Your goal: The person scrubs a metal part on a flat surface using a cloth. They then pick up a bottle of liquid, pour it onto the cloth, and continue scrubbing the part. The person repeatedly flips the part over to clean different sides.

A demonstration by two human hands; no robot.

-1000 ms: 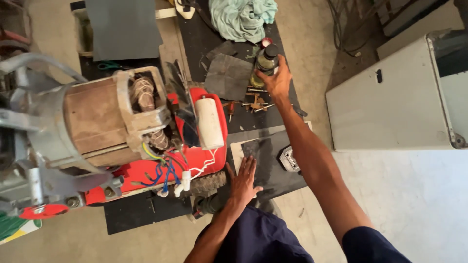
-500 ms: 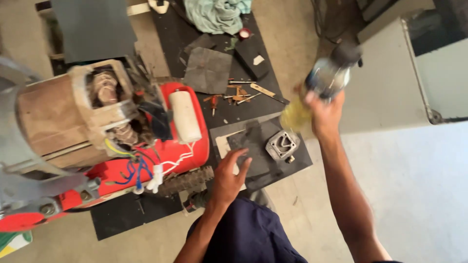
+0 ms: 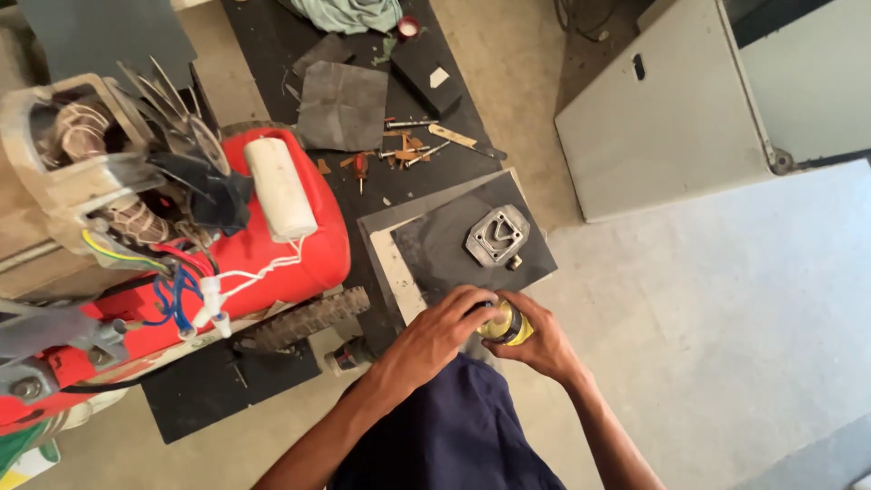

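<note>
A: Item one, nine o'clock?
B: Motor, tan housing, copper windings showing at the open end. Yellow, red and blue wires hang from it at its five o'clock.

A: Next right?
B: Red casing, with a white cylinder lying on top. A ribbed black part sits at the casing's six o'clock.

A: Twelve o'clock?
B: Black mat carrying a grey sheet, small screws and tools, a teal cloth.

A: Centre?
B: Dark board; on it a metal plate with a triangular opening, a small nut just beside it at five o'clock.

A: Hands?
B: Left hand, fingers curled over the top of a can. Right hand, fingers wrapped round the can's yellow body from its four o'clock. Both hold it.

A: Can's position?
B: Six o'clock of the metal plate, at the board's near edge, above the dark blue lap.

A: Two o'clock?
B: Grey panel lying on the concrete floor, well apart from the hands.
</note>
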